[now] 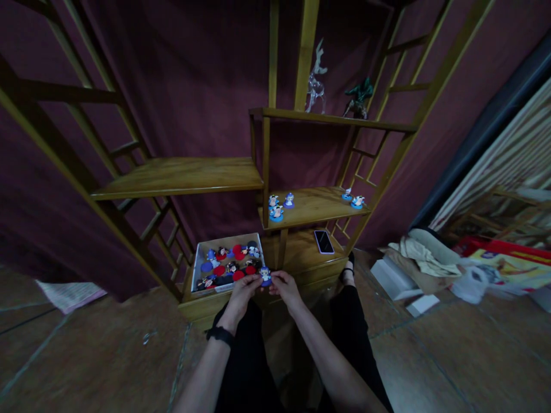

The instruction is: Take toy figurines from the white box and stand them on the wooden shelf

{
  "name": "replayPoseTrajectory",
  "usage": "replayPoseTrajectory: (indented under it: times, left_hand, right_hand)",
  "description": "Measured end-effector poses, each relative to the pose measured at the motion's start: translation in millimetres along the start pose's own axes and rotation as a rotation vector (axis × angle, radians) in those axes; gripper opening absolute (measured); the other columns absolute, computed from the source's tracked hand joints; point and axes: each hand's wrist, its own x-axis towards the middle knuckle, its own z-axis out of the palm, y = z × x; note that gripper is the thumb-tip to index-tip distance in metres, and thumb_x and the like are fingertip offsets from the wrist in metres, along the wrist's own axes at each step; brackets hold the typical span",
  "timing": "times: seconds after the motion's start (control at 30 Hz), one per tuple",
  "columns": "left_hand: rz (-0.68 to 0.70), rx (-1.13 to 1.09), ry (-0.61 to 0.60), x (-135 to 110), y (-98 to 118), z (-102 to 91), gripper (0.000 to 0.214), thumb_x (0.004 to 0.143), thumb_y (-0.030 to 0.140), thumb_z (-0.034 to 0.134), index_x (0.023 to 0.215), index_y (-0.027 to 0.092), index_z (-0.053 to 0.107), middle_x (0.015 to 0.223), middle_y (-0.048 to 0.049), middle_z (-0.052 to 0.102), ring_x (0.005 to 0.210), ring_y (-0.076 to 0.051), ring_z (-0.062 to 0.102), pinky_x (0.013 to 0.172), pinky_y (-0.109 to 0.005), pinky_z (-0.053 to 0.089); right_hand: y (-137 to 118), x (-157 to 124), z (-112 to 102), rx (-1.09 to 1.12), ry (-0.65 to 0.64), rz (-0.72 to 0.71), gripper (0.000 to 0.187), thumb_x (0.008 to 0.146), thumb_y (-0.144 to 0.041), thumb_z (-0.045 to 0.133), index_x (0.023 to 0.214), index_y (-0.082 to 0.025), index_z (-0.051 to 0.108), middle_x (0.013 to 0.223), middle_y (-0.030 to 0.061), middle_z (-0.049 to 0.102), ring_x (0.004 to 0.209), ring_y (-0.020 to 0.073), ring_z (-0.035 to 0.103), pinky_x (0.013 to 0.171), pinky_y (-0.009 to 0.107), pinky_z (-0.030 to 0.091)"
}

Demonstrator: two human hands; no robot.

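Both my hands meet in front of the lowest shelf and pinch one small figurine (265, 275) on a blue base. My left hand (243, 289), with a black band on its wrist, grips it from the left. My right hand (284, 288) grips it from the right. Just behind my left hand lies a white box (198, 253) filled with several small figurines on red and blue bases. More blue-based figurines (276, 209) stand on the middle shelf above, and two others (356, 201) stand at that shelf's right end.
A phone (323, 241) lies face up on the lowest shelf to the right. A clear deer figure (315, 80) and a dark green figure (357, 98) stand on the top shelf. Cloth, white boxes and a red package (503, 252) clutter the floor at right.
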Motion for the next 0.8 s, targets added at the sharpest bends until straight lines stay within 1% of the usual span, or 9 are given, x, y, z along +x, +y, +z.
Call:
replayPoseTrajectory:
  times: [0.13,0.27,0.47,0.57,0.63,0.7,0.8]
  left_hand:
    - [-0.038,-0.061,-0.013,-0.1,3.5,0.5,0.024,0.057,0.030,0.074,0.072,0.013,0.066,0.071,-0.0036,0.066,0.062,-0.012,0.059,0.061,-0.024,0.047]
    - [-0.035,-0.071,-0.017,-0.2,4.7,0.2,0.023,0.057,0.029,0.074,0.071,0.013,0.066,0.071,-0.0044,0.066,0.064,-0.012,0.060,0.061,-0.024,0.048]
    - [-0.042,-0.072,0.003,0.9,3.3,1.0,0.022,0.055,0.027,0.075,0.069,0.013,0.065,0.067,-0.0020,0.063,0.059,-0.010,0.058,0.057,-0.022,0.047]
    - [-0.031,-0.072,0.021,0.5,3.6,2.0,0.023,0.054,0.028,0.075,0.068,0.013,0.064,0.066,-0.0007,0.063,0.059,-0.010,0.058,0.058,-0.023,0.047]
    - [-0.026,-0.068,0.029,-0.1,4.1,2.4,0.025,0.054,0.030,0.076,0.068,0.013,0.064,0.068,-0.0013,0.064,0.060,-0.011,0.058,0.060,-0.024,0.048]
    - [-0.036,-0.066,0.010,-0.9,4.9,2.3,0.027,0.055,0.031,0.075,0.072,0.012,0.065,0.071,-0.0034,0.065,0.062,-0.012,0.059,0.062,-0.025,0.048]
    - [-0.055,-0.095,-0.012,-2.4,6.0,1.8,0.029,0.055,0.028,0.075,0.077,0.012,0.066,0.077,-0.0054,0.067,0.066,-0.013,0.061,0.066,-0.025,0.048]
  right_hand:
    - [-3.3,-0.8,1.0,0.018,-0.025,-0.005,0.035,0.061,-0.044,0.066,0.082,-0.017,0.061,0.063,-0.0003,0.059,0.052,0.0101,0.055,0.047,0.023,0.049]
    - [-4.6,-0.4,0.6,0.011,-0.031,0.008,0.031,0.062,-0.041,0.066,0.080,-0.017,0.061,0.063,-0.0007,0.059,0.051,0.0096,0.055,0.048,0.023,0.049]
    - [-4.7,-0.2,-0.6,-0.019,-0.015,0.048,0.027,0.062,-0.039,0.066,0.076,-0.017,0.059,0.057,-0.0020,0.058,0.048,0.0095,0.054,0.046,0.022,0.048]
    - [-2.7,0.2,-0.1,-0.014,0.002,0.058,0.026,0.062,-0.038,0.065,0.075,-0.017,0.058,0.056,-0.0027,0.056,0.048,0.0093,0.054,0.046,0.022,0.048]
    - [-0.9,0.7,-0.2,0.000,0.014,0.060,0.028,0.062,-0.039,0.065,0.077,-0.017,0.058,0.056,-0.0030,0.056,0.048,0.0094,0.054,0.046,0.022,0.048]
    - [0.5,1.3,-0.9,0.011,0.018,0.064,0.029,0.061,-0.040,0.065,0.078,-0.017,0.058,0.057,-0.0031,0.056,0.049,0.0093,0.055,0.047,0.022,0.048]
    - [1.3,2.2,-2.3,0.020,0.005,0.070,0.031,0.061,-0.041,0.066,0.079,-0.017,0.057,0.060,-0.0023,0.058,0.051,0.0088,0.055,0.050,0.023,0.049]
